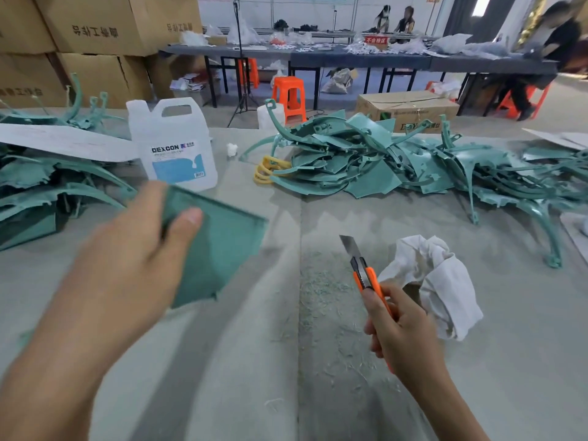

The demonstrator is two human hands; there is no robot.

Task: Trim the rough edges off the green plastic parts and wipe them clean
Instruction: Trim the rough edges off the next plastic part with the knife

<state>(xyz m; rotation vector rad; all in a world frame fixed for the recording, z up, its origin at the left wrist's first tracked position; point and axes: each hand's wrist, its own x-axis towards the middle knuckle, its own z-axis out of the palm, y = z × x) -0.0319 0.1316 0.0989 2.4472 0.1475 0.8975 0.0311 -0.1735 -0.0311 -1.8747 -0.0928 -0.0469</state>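
Left hand [133, 259] up over the counter [241, 370], grip closed on a flat green panel [222, 249]: thumb pressed on its matte top face, fingers hidden beneath. The panel is thin, smooth plastic with a raised lip along its far edge, jutting right from the grip, blurred. Right hand [402, 332] is wrapped tight round an orange utility knife [366, 275], its steel blade pushed out and pointing up-left, well apart from the panel. A crumpled white cloth [442, 281] sits just beside that hand. Fine pale shavings [321, 291] dust the grey counter between the hands. Beyond, a tangled heap of curved green parts [366, 160] with ragged edges, and a translucent plastic jug [175, 148].
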